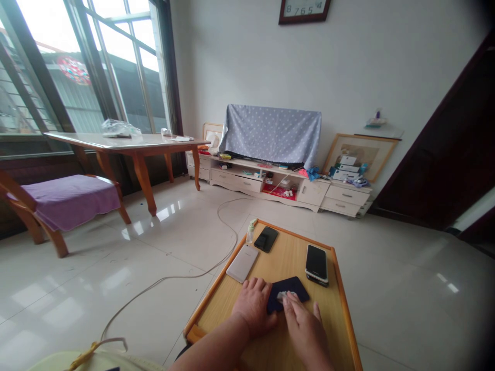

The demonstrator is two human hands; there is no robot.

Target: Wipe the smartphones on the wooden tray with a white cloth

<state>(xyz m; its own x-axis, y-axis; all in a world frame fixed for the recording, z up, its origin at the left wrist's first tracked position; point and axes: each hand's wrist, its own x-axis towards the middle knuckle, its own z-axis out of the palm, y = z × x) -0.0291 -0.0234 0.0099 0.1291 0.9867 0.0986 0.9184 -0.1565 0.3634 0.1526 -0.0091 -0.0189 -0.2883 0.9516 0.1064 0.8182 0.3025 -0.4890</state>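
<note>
A dark blue phone [291, 288] lies on a small wooden table [286, 252] in front of me. My left hand [253, 304] rests on its left edge with curled fingers, holding it down. My right hand [303, 322] presses a small white wipe [282, 295] onto the phone's face with its fingertips together. A white phone [242, 263] lies face down to the left, and two black phones [266, 239] [316, 263] lie further back. A small clear bottle [251, 232] stands at the table's far left corner.
A white cable [216, 268] trails across the tiled floor left of the table. A large wooden table [124, 141] and a chair with a purple cushion [67, 198] stand by the window. A low TV cabinet [270, 180] with a covered screen lines the far wall.
</note>
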